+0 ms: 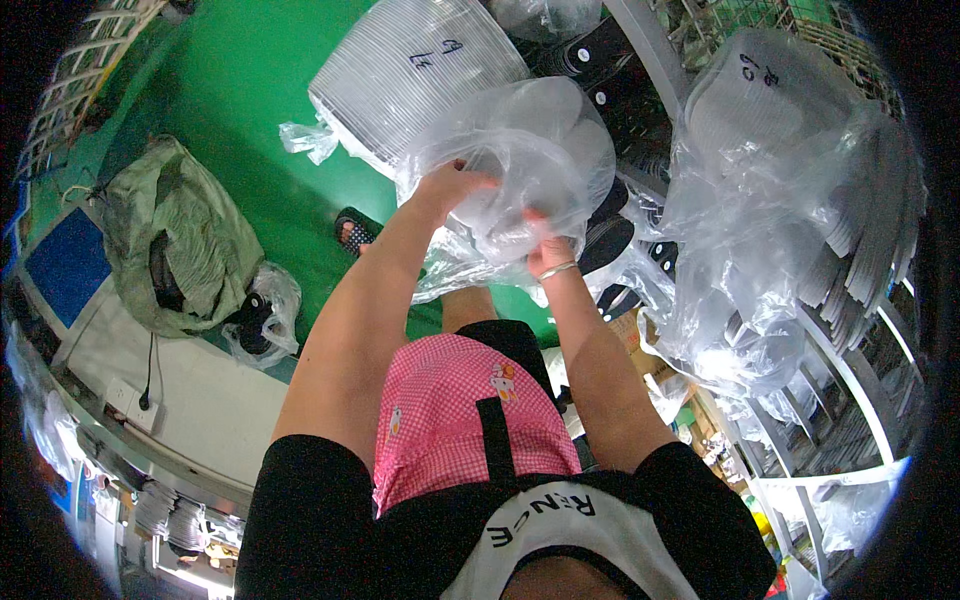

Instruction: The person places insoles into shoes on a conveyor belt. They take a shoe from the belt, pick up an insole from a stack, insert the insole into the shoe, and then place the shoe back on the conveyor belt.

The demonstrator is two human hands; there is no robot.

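Green floor (265, 75) lies beyond the work, with a metal rack (875, 480) on the right. Both forearms reach forward and converge on a clear plastic bag (560, 115) of pale rounded pieces, ahead of the person and just beside a wrapped ribbed stack (415, 75). The left hand (455, 190) lies along its left side, fingers angled right; the right hand (548, 248) points up at its near edge. Film covers some fingertips, so I cannot tell whether either hand is clamped. The bag's long axis slants from upper right to lower left, loose film toward the person.
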